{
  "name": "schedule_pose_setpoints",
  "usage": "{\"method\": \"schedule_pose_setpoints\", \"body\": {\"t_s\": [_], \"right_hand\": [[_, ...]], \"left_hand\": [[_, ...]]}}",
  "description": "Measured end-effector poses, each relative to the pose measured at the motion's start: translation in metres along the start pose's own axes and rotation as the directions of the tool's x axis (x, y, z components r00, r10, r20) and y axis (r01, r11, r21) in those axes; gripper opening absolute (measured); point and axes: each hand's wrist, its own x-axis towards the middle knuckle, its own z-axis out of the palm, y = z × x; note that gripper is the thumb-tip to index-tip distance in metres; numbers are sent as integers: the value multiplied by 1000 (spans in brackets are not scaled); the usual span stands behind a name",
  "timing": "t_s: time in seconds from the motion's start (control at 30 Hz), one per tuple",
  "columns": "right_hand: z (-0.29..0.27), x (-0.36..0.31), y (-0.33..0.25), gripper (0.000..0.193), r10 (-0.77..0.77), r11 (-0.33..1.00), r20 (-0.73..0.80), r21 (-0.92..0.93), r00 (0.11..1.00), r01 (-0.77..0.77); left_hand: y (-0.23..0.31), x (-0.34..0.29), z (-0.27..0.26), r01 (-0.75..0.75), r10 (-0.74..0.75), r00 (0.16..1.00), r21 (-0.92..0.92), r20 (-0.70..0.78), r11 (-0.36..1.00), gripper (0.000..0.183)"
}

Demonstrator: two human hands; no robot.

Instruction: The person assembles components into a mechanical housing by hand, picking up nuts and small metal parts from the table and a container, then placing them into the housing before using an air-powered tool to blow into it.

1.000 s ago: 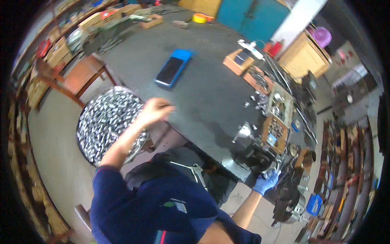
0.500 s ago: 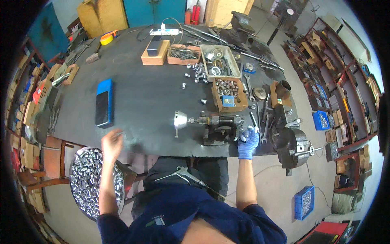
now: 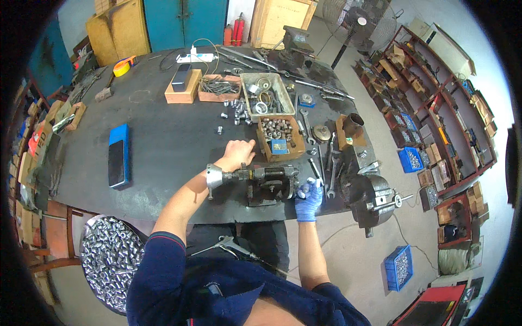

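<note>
On the near part of the dark table stands a geared bench device (image 3: 272,176) with a silver cup-shaped head (image 3: 213,176) at its left end. My bare left hand (image 3: 238,154) reaches across behind the silver head, left of a box of small metal parts (image 3: 283,133). Its fingers are curled down, and whatever they grip is hidden. My right hand (image 3: 308,198), in a blue-white glove, is closed at the device's right end. Something greyish shows at its fingertips, too small to name. Loose silver fittings (image 3: 237,111) lie beyond my left hand.
A tub of silver fittings (image 3: 111,261) stands at the lower left. Spanners (image 3: 333,171) and a bench vise (image 3: 375,198) are on the right. A blue-cased phone-like device (image 3: 118,157) lies on the left. An air blow gun (image 3: 228,244) rests on my lap.
My left hand has swung from the table's front left edge to behind the device, where a loose fitting stood. My right hand stays at the device's right end. The view has shifted.
</note>
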Motion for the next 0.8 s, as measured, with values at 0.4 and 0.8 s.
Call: {"method": "schedule_pose_setpoints", "body": {"t_s": [0.4, 0.8], "right_hand": [[23, -8, -1, 33, 68, 993, -246, 107, 967, -43], [21, -7, -3, 30, 49, 992, -27, -118, 998, -52]], "left_hand": [[-49, -132, -83, 50, -253, 967, -993, 21, 111, 19], [-22, -172, -113, -67, -188, 979, -993, -84, 95, 17]]}}
